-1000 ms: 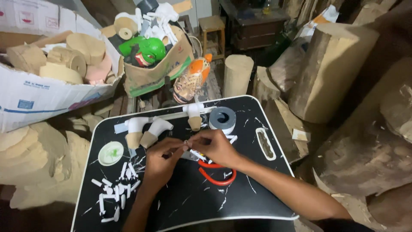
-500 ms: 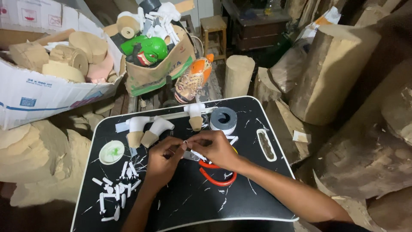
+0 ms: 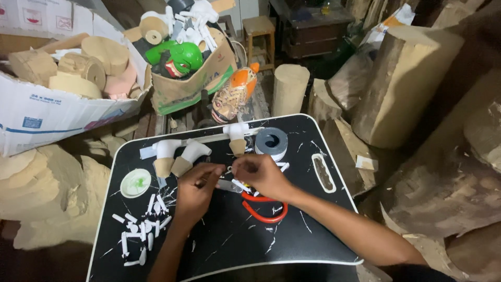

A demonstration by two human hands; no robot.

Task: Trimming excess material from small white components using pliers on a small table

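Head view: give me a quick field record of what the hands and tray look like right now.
surface: black lap tray with white rim
left hand: over tray centre, fingers pinching a small piece; grip detail too small to tell
right hand: meeting the left, fingertips on the same small piece
under hands: red-handled pliers lying on tray
left of hands: pile of short white sticks; small round lid
behind hands: grey tape roll; three white-and-tan carved pieces
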